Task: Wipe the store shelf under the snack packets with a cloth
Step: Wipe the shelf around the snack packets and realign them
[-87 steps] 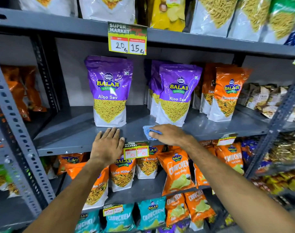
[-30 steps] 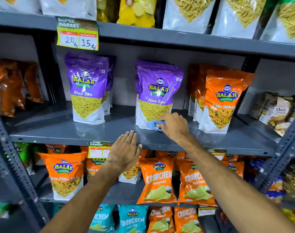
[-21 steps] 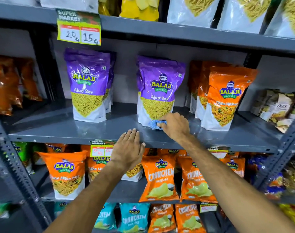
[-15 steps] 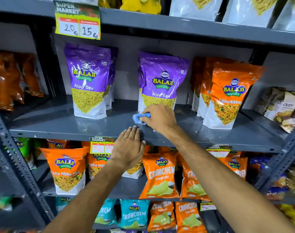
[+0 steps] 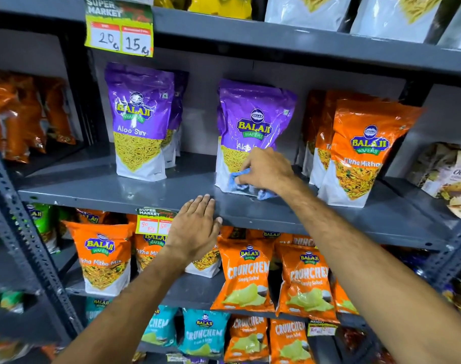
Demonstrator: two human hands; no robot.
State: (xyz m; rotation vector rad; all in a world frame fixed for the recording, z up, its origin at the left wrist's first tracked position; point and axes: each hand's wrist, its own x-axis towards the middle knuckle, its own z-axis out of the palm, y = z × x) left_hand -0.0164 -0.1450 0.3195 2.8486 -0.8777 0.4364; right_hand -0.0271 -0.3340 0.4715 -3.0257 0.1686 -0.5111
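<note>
The grey metal shelf (image 5: 98, 189) carries upright snack packets. My right hand (image 5: 267, 170) grips a crumpled blue cloth (image 5: 237, 179) and presses it against the shelf right at the base of the middle purple Aloo Sev packet (image 5: 254, 119). Part of the cloth pokes out under my wrist. My left hand (image 5: 195, 231) lies flat, fingers together, on the shelf's front lip. Another purple Aloo Sev packet (image 5: 138, 122) stands to the left, and orange Tikha Mitha packets (image 5: 363, 151) stand to the right.
A yellow price tag (image 5: 119, 30) hangs from the upper shelf, another price tag (image 5: 153, 222) on the wiped shelf's lip. Orange and teal Crunchem packets (image 5: 246, 274) fill the lower shelves. Perforated uprights (image 5: 27, 237) frame the bay. Oats packets (image 5: 450, 174) lie at far right.
My right hand has moved the cloth right and back, from the open shelf in front of the middle purple packet to its base. My left hand has stayed on the shelf edge.
</note>
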